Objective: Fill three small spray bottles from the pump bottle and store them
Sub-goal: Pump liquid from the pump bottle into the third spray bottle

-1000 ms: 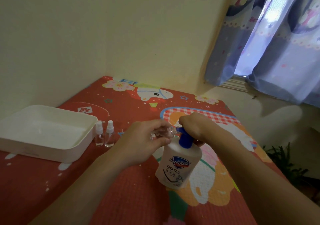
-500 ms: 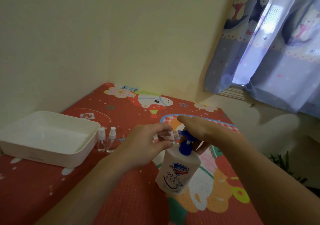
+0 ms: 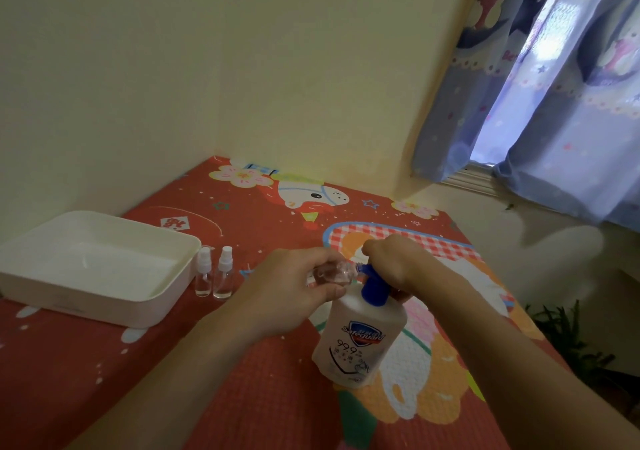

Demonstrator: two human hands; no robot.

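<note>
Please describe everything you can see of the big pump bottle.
The pump bottle is pale, translucent-looking plastic with a blue pump head and a shield logo label reading 99.9. It stands on the red mat. The right hand rests on its pump; the left hand holds a small clear bottle at its spout.

Two bare forearms, left hand (image 3: pixel 294 297), right hand (image 3: pixel 394 259), no sleeves, rings or watch visible

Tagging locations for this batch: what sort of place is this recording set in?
Most likely a home bedroom or child's room: a red cartoon-print mat in a wall corner, cartoon bear curtains over a window, plain cream walls.
</note>
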